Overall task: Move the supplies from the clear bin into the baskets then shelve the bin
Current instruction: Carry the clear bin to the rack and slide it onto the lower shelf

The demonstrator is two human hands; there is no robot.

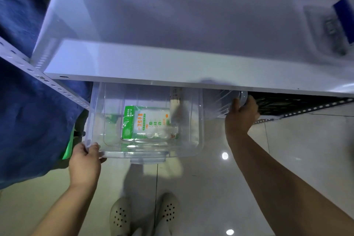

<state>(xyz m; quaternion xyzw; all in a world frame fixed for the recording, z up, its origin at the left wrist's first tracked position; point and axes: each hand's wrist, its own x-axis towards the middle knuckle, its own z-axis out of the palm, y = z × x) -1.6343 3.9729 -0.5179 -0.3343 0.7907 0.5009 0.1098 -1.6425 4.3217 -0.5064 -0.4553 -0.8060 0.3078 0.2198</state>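
The clear bin [195, 140] sits partly under a white shelf board [172, 63], its near end sticking out over the floor. Inside it lies a green and white packet [145, 122] with printed text, seen through the clear plastic. My left hand [85, 163] grips the bin's near left corner. My right hand [241, 115] holds the bin's rim on the right side, just below the shelf edge. The far part of the bin is hidden by the shelf board.
A black mesh basket [287, 103] shows under the shelf at the right. A perforated metal rack post [47, 80] runs along the left beside blue cloth [28, 120]. A blurred blue object [344, 17] rests on the shelf's far right. My shoes [120, 214] stand on glossy tiles.
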